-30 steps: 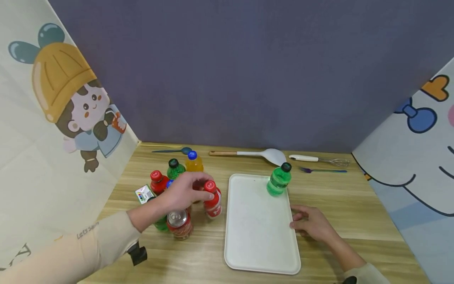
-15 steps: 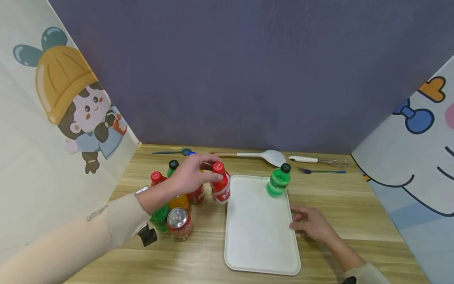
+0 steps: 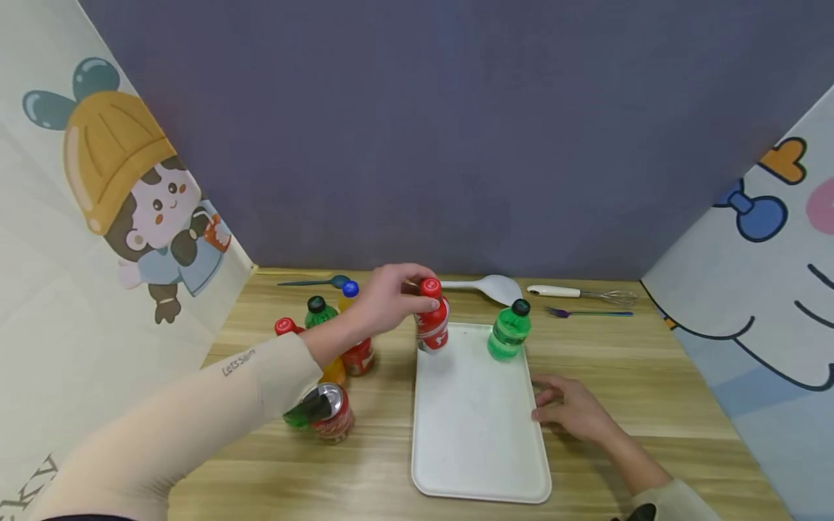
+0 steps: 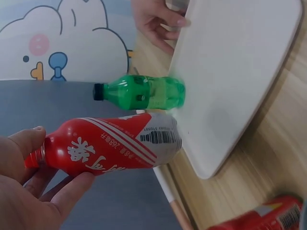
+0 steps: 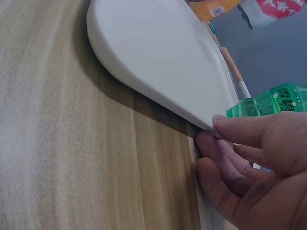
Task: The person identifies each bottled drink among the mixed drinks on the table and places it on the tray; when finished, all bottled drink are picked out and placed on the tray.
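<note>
My left hand [image 3: 384, 300] grips a red soda bottle [image 3: 433, 325] by its neck, just below the red cap. In the head view the bottle overlaps the far left corner of a white tray [image 3: 478, 427]; the left wrist view shows its base [image 4: 175, 134] raised off the surface. A green soda bottle [image 3: 509, 334] with a black cap stands upright at the tray's far right corner. My right hand [image 3: 573, 409] pinches the tray's right edge, thumb [image 5: 240, 129] on the rim and fingertips underneath.
Left of the tray stand a drink can [image 3: 335, 420], a red container [image 3: 358, 357] and several bottles, such as a black-capped green one [image 3: 319, 312], partly behind my left arm. Along the back lie a dark spoon [image 3: 339, 281], a white spoon-shaped utensil [image 3: 498, 288], a whisk [image 3: 580, 293] and a fork [image 3: 586, 313].
My left hand has lifted the red soda bottle from beside the group and carried it right and away, to the tray's far left corner. The right hand stays at the tray edge.
</note>
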Demonstrator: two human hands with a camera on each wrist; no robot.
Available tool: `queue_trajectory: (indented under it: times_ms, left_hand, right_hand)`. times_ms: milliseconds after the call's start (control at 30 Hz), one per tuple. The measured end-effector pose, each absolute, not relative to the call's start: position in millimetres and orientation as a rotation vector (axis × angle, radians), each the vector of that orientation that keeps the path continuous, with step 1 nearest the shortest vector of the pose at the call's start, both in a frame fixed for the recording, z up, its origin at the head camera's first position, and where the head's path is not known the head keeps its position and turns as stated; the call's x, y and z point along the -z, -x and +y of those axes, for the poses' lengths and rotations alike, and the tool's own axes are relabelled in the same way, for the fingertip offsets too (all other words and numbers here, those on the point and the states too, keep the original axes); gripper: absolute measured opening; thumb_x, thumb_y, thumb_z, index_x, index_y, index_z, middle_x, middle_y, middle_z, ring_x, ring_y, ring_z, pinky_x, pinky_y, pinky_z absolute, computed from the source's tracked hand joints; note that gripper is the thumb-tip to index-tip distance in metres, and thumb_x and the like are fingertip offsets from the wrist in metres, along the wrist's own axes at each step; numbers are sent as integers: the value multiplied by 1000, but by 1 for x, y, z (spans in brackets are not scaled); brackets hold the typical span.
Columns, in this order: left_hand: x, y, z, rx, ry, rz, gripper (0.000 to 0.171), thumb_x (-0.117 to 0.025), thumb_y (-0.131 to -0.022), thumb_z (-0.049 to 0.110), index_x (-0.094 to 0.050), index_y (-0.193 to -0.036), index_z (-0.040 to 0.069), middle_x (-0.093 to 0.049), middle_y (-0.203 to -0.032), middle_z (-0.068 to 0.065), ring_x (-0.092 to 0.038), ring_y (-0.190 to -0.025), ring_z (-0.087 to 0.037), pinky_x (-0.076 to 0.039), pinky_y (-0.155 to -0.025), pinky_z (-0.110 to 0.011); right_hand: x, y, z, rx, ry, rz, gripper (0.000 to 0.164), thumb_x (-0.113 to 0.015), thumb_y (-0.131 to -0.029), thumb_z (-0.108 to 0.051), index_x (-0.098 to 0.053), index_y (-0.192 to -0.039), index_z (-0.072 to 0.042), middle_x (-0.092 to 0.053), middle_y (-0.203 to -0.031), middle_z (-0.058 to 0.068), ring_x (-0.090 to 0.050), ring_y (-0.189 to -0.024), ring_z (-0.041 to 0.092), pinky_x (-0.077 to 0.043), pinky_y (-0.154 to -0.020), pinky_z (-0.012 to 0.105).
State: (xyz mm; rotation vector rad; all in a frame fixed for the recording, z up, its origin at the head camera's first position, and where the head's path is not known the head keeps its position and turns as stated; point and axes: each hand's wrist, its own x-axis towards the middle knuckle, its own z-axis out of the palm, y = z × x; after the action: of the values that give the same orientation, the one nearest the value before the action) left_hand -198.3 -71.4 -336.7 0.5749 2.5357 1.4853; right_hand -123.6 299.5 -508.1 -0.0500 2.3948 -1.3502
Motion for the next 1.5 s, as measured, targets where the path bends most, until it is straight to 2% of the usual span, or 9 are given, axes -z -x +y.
queue_trajectory:
  times_ms: [367, 700, 1000, 1500]
  left_hand:
    - [363, 219, -29, -1504, -572, 2485, 33, -77, -92, 12, -69, -125, 10, -70, -113, -6, -69, -103, -25, -62, -84, -33]
    - [388, 228, 12, -1475, -565, 2528, 31, -76, -92, 9, -69, -123, 7, -71, -110, -6, -66, -100, -20, -60, -80, -28]
    - [405, 237, 22, -1455, -548, 2555, 31, -76, -92, 9, -69, -122, 9, -72, -110, -6, -68, -102, -22, -59, -83, -32]
    - [407, 245, 27, -1387, -581, 2518, 29, -75, -94, 11, -66, -122, 12, -69, -112, -2, -64, -103, -18, -58, -85, -28]
  right_hand:
    - [510, 121, 300, 1377, 83, 2371, 75, -81, -85, -5, -43, -149, 8, -67, -105, 17, -67, -78, 25, -59, -61, 38]
    - [511, 120, 301, 1381, 95, 2406, 73, -81, -85, -6, -45, -148, 7, -68, -104, 17, -66, -76, 22, -59, -59, 35]
    - [511, 121, 297, 1349, 27, 2432, 72, -82, -84, -7, -49, -147, 4, -67, -105, 15, -65, -76, 21, -58, -59, 35]
    - [510, 125, 296, 1282, 66, 2491, 73, -83, -81, -6, -50, -146, 4, -68, -102, 13, -64, -73, 20, -56, -58, 33]
